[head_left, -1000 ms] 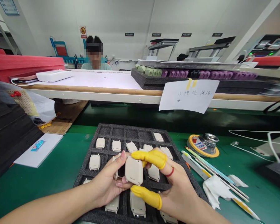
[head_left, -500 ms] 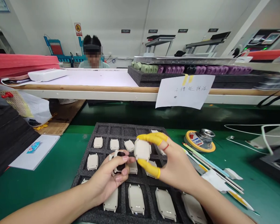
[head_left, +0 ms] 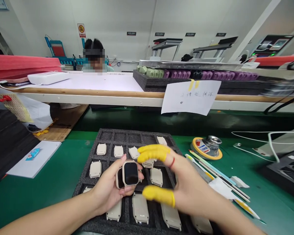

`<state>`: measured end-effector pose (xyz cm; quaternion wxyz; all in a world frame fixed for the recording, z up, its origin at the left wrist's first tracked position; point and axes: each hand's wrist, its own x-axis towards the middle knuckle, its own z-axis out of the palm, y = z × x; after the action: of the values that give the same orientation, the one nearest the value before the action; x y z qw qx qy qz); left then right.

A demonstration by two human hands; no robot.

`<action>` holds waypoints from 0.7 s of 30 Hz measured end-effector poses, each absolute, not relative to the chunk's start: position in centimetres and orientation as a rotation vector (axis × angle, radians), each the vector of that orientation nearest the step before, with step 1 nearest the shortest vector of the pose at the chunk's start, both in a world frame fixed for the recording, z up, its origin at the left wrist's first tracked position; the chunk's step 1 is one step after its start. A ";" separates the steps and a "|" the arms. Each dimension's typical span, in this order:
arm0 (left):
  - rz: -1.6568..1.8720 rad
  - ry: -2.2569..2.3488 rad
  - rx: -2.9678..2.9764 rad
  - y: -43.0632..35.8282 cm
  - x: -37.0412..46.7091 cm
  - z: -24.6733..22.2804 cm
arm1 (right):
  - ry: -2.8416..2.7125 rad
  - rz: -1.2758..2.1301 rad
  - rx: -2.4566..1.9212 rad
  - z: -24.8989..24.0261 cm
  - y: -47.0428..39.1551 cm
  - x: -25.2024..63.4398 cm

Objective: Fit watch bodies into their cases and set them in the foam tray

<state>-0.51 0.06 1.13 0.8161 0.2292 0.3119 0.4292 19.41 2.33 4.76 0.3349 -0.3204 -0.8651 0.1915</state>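
Two cream smartwatch cases (head_left: pixel 131 173) lie stacked in my left hand (head_left: pixel 110 187), their black screens facing up and its fingers closed around them. Just to the right, my right hand (head_left: pixel 183 178) is open, thumb and fingers spread apart, with yellow finger cots (head_left: pixel 159 196) on the thumb and on fingers. Nothing is between its fingertips. Beneath both hands is a dark grey foam tray (head_left: pixel 87 182) divided into compartments. Several cream watch cases (head_left: pixel 140 209) rest in it, backs up. My hands and forearms cover part of the tray.
A tape roll (head_left: pixel 218 155) with a small metal-topped jar (head_left: pixel 213 141) stands right of the tray, near several thin tools (head_left: pixel 222 176). A white pad (head_left: pixel 35 160) lies left. A shelf (head_left: pixel 105 98) runs across the back, with a paper note (head_left: pixel 191 98) hanging. Behind it sits a person (head_left: pixel 94 57).
The watch case that my right hand held is now in my left hand with the other one. My right hand has let go and its fingers have spread.
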 end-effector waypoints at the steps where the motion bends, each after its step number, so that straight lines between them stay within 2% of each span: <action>1: 0.904 0.644 0.472 0.0 -0.4 1.1 | -2.279 0.490 -0.769 4.9 1.5 18.9; 9: 0.805 0.648 0.482 -0.6 -0.4 1.2 | -2.050 0.580 -0.631 3.5 0.8 16.8; 16: 0.827 0.624 0.521 -0.3 -0.5 1.6 | -1.368 0.907 -0.766 4.1 2.0 17.5; 21: 0.839 0.609 0.524 -0.2 -0.6 1.5 | -1.334 0.985 -0.718 3.5 2.3 17.5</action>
<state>-0.59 -0.20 1.50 0.8360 0.2477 0.2876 0.3961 17.53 2.28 3.55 0.6188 -0.3122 -0.5798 0.4283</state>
